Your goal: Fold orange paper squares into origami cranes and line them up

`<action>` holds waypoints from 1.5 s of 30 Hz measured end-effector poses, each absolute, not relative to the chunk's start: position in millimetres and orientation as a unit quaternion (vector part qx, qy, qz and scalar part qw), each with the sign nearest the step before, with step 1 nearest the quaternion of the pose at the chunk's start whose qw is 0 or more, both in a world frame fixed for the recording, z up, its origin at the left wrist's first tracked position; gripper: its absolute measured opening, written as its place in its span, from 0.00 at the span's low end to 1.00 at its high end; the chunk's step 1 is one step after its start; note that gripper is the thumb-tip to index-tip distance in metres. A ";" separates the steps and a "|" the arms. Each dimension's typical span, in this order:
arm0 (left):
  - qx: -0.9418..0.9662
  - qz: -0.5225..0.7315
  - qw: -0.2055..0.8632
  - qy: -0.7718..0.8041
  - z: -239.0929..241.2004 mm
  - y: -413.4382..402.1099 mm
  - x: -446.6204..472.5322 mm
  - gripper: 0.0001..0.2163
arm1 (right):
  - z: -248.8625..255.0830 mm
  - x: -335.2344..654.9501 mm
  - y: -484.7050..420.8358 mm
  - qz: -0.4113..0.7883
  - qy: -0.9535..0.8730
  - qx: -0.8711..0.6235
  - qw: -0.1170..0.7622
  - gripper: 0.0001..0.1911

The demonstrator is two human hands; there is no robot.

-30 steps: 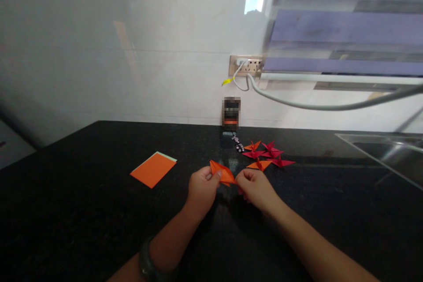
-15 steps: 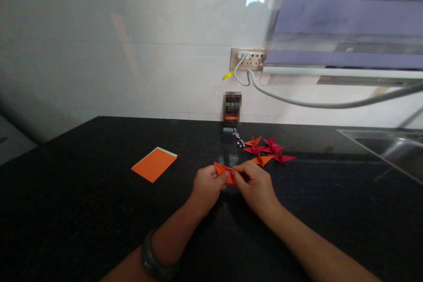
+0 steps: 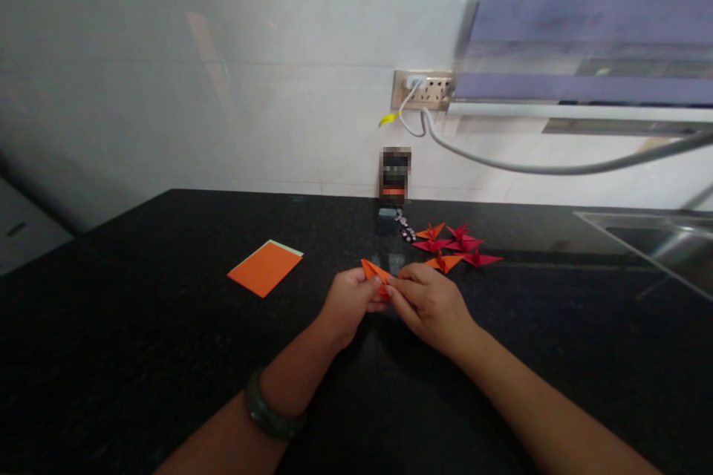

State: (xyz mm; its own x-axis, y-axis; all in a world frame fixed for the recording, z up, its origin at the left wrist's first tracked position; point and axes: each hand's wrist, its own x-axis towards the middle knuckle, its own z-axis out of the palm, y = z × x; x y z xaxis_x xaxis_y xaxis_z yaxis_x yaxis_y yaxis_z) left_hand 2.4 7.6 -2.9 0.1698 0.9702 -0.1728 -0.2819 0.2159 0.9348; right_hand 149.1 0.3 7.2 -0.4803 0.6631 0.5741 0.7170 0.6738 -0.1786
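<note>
Between both hands I hold a small piece of folded orange origami paper [image 3: 374, 269], its pointed corner sticking up toward the far left. My left hand [image 3: 346, 304] pinches its left side, thumb on top and fingers beneath. My right hand [image 3: 433, 306] grips the right edge between thumb and index finger. The fingers cover part of the folds. Just beyond my right hand lie several folded paper cranes, among them an orange crane [image 3: 444, 262] and a red crane [image 3: 480, 258]. To the left, a stack of square orange paper [image 3: 265, 269] rests with a pale green sheet showing beneath.
A phone-like device [image 3: 395, 177] leans on the wall, a beaded strap [image 3: 406, 228] beside it. On the dark countertop's [image 3: 139, 326] right is a sink [image 3: 668, 237]. A power socket [image 3: 423, 90] with a white cable [image 3: 518, 168] is on the wall.
My right hand's fingers have shifted on the orange paper, and less of its right side shows now. The whole view has tilted slightly downward; the cranes and paper stack stay put.
</note>
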 end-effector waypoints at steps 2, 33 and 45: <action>0.401 0.477 0.663 0.415 -4.8 9.0 1.6 0.10 | 7.3 150.4 1.4 -0.027 -0.861 -0.401 0.313 0.14; 0.480 0.490 0.562 0.462 -0.8 6.3 5.4 0.12 | 6.6 135.1 5.7 0.525 -0.563 -0.506 0.390 0.11; 0.438 0.507 0.594 0.445 2.3 5.8 5.6 0.11 | 7.4 135.6 5.7 0.569 -0.538 -0.489 0.383 0.12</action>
